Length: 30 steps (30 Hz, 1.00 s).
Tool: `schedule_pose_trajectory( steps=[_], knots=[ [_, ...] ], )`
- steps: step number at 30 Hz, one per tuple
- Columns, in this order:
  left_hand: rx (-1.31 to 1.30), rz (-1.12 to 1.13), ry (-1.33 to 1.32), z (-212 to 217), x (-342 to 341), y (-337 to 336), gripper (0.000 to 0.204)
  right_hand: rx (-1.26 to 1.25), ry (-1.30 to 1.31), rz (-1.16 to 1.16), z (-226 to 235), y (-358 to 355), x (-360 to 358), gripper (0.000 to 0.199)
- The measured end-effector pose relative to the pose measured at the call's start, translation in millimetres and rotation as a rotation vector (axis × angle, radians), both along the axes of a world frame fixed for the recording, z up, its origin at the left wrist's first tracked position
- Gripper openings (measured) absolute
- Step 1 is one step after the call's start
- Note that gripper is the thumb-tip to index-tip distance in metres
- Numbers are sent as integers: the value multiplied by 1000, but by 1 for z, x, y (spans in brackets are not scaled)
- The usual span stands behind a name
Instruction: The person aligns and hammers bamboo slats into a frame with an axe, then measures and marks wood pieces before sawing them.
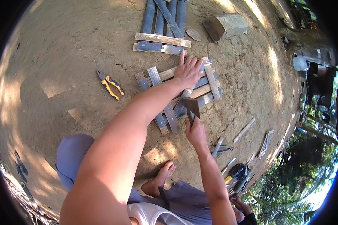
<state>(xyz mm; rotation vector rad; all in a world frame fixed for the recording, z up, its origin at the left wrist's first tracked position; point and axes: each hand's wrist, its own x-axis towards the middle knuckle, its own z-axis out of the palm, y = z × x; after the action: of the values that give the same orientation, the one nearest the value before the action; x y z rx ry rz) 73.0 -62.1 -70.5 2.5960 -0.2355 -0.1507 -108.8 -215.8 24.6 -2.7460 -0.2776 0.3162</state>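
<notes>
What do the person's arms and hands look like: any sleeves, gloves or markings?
The left arm and right arm are bare, with no sleeves in view. The left hand and right hand are ungloved; no watch or band shows. A white top shows near the lower edge. Small markings are too fine to tell.

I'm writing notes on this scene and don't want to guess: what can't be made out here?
All in the head view:
- Part of the nearer slatted panel: hidden under the left hand and left forearm.
- Part of the bladed tool's handle: hidden inside the right hand.
- Far end of the other slatted panel: cut off by the top edge.
- What the black bundle is: too small to tell.
</notes>
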Motion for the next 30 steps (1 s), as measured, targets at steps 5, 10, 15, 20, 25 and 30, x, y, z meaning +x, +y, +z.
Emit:
schedule_pose_trajectory(
  steps=[5, 10, 15, 20, 25, 30],
  knots=[
    [-78, -78, 27, 4, 10, 17, 65, 86, 547, -339, 67, -31, 11, 37],
    [-217, 20, 335, 41, 42, 95, 54, -145, 492, -357, 102, -119, 6, 47],
    [-20, -41, 446, 51, 10, 77, 60, -252, 288, -493, 44, -184, -15, 49],
    [-25, 68, 478, 50, -11, 84, 63, 194, -432, -541, 14, -116, 7, 17],
    [-118, 156, 323, 66, -35, 113, 68, 500, -248, -632, -31, -119, 27, 20],
    [-194, 490, 146, 136, -64, 247, 68, 465, -346, 77, -51, -37, 89, 13]
  ],
)
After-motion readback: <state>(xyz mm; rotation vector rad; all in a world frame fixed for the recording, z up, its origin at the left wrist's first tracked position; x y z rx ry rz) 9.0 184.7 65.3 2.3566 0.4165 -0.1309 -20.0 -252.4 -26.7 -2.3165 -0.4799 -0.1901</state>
